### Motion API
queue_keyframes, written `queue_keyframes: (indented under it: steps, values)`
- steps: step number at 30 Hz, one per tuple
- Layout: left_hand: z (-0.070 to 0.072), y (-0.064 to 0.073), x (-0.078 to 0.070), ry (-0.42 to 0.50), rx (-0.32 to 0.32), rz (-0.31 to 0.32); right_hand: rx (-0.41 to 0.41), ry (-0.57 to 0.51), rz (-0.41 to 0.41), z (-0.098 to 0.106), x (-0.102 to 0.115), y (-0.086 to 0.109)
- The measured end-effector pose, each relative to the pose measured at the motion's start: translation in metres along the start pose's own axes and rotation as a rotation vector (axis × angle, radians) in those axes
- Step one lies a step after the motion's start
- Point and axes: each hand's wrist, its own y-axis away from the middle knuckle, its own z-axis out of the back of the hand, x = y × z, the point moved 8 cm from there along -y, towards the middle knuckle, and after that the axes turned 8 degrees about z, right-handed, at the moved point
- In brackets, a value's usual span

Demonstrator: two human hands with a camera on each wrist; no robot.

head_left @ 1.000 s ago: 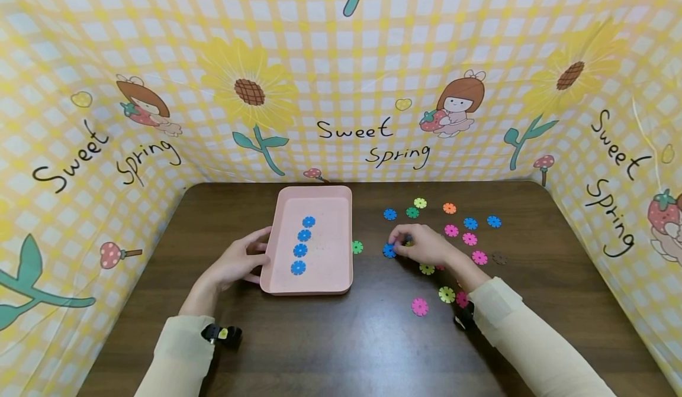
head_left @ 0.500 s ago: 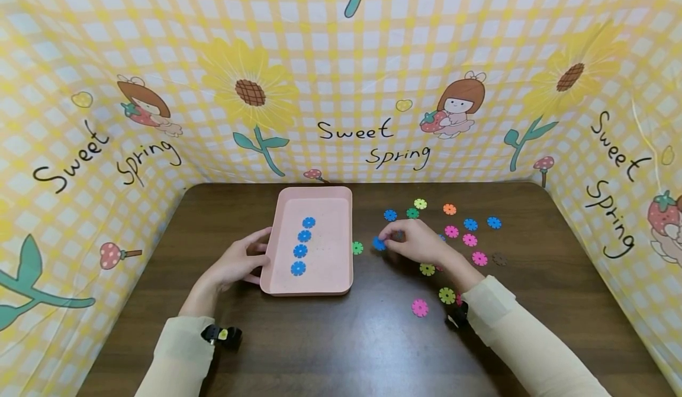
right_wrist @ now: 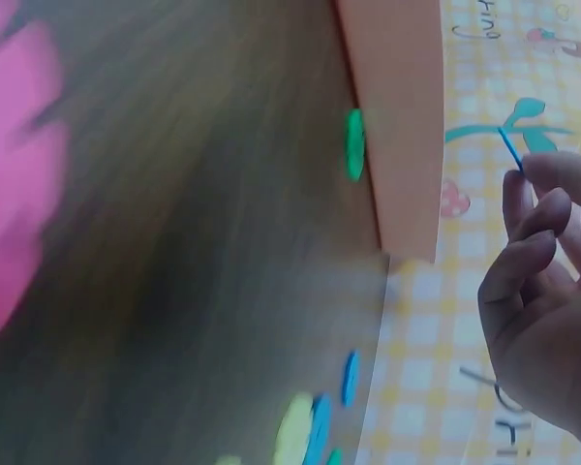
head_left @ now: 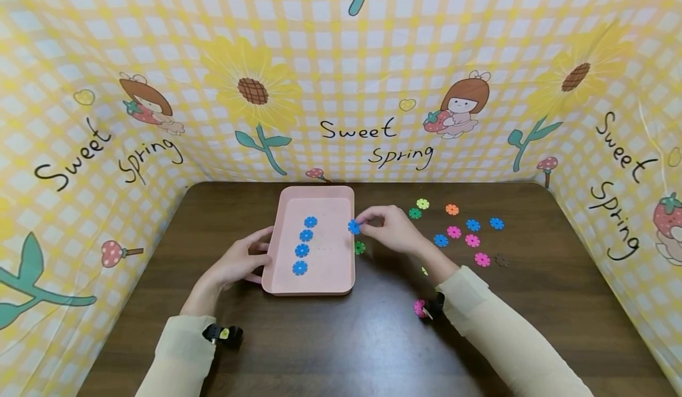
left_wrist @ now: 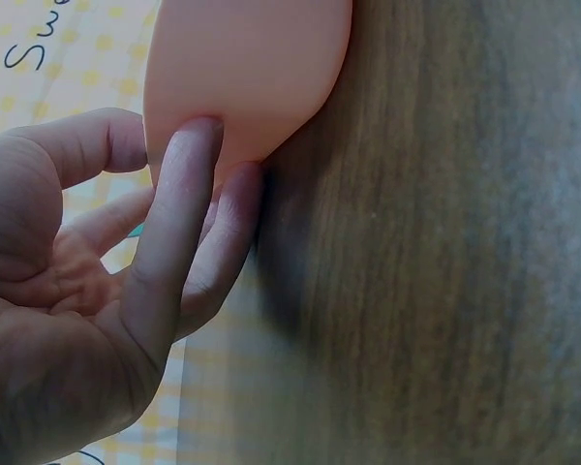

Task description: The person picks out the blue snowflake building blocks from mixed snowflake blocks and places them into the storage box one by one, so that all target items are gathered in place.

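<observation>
Resting the left hand (head_left: 234,262), fingers loosely spread, against the outer left wall of the pink tray (head_left: 333,267), and liable, by pressing too hard, to shift it and disturb the row of four blue discs (head_left: 302,250) inside. Pinching another blue disc (head_left: 354,226) at the tray's right rim, near the green disc (head_left: 359,248) outside, between fingertips of the right hand (head_left: 393,229), and perhaps dropping it outside through so thin a hold. Holding the black wrist camera (head_left: 435,302) close to a pink disc (head_left: 419,307) on the worktop (head_left: 373,349), and possibly nudging it by dipping the forearm.
</observation>
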Motion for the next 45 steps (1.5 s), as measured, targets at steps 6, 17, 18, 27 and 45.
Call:
queue_keyframes:
  steps: [6,17,18,27,45]
  values:
    - [0.001,0.000,0.000,0.000,-0.001,-0.002,-0.050,0.017,-0.032,-0.016,0.006,-0.029]
    - [0.004,0.003,0.000,0.004,-0.004,-0.005,-0.075,0.021,-0.106,-0.049,0.003,-0.072]
    - [0.004,0.003,0.000,0.005,-0.004,-0.006,-0.076,0.025,-0.116,-0.052,0.002,-0.074]
    - [0.005,0.004,0.000,0.008,-0.004,-0.004,-0.076,0.024,-0.108,-0.071,0.006,-0.089]
    - [0.003,0.002,0.002,0.033,0.008,-0.012,-0.133,0.071,-0.253,-0.087,-0.011,-0.104]
